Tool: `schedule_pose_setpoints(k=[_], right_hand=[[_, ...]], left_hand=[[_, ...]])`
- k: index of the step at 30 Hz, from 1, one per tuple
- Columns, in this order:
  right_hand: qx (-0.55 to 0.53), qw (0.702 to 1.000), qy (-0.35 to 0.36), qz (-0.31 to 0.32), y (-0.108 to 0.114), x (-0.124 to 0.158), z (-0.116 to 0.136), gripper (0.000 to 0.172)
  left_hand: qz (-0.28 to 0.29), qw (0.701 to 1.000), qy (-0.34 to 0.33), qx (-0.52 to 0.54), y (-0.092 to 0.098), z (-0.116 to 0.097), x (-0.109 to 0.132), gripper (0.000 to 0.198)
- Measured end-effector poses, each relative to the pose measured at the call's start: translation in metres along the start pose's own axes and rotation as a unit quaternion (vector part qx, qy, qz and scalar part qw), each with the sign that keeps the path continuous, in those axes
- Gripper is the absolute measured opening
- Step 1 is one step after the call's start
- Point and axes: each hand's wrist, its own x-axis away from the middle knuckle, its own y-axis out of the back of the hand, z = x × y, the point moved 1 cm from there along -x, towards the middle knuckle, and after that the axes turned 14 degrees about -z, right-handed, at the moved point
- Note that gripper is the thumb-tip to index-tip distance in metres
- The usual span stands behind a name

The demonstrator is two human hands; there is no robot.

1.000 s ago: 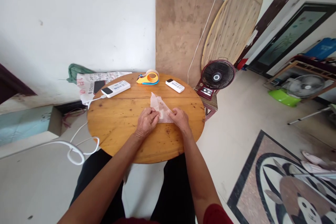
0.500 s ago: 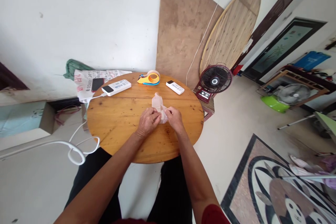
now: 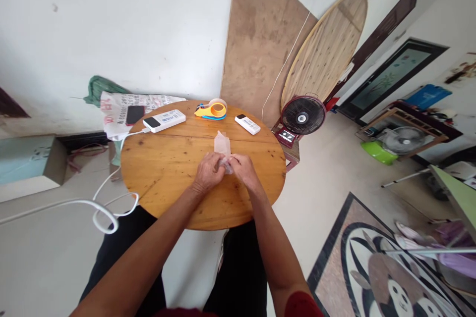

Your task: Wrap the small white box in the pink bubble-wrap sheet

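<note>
Both my hands meet over the middle of a round wooden table. My left hand and my right hand pinch the near end of a small clear plastic bag, fingers closed on it and nearly touching each other. The bag's far end lies folded narrow on the tabletop, pointing away from me. What the bag holds is too small to make out.
At the table's far edge lie a white power bank with a white cable trailing off the left side, an orange tape dispenser and a white remote. A printed bag with a phone sits left. A red fan stands right.
My right hand has moved left to meet my left hand. The plastic bag, spread wider a second ago, is now gathered into a narrow strip.
</note>
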Motion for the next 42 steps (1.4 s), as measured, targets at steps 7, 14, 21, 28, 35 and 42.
schedule_pose_setpoints(k=[7,14,21,28,35,42], right_hand=[[0.006,0.999,0.047,0.024,-0.005,0.007,0.002,0.024],[0.146,0.988,0.056,0.006,-0.003,0.014,0.014,0.033],[0.167,0.982,0.076,0.035,0.003,0.011,0.018,0.031],[0.005,0.997,0.059,0.055,0.007,0.004,-0.003,0.039],[0.048,0.999,0.005,-0.025,0.009,-0.034,-0.013,0.022],[0.182,0.982,-0.048,-0.001,-0.010,-0.068,0.003,0.027]], left_hand=[[-0.016,0.996,0.075,0.056,0.002,0.000,0.001,0.019],[-0.015,0.986,0.133,0.096,-0.002,-0.002,-0.001,0.024],[-0.011,0.985,0.158,0.074,-0.014,0.008,-0.003,0.019],[0.032,0.991,0.126,0.016,-0.007,0.001,-0.009,0.016],[0.185,0.971,0.082,-0.125,0.001,-0.010,-0.038,0.013],[0.188,0.979,0.057,-0.063,0.000,-0.005,-0.038,0.011]])
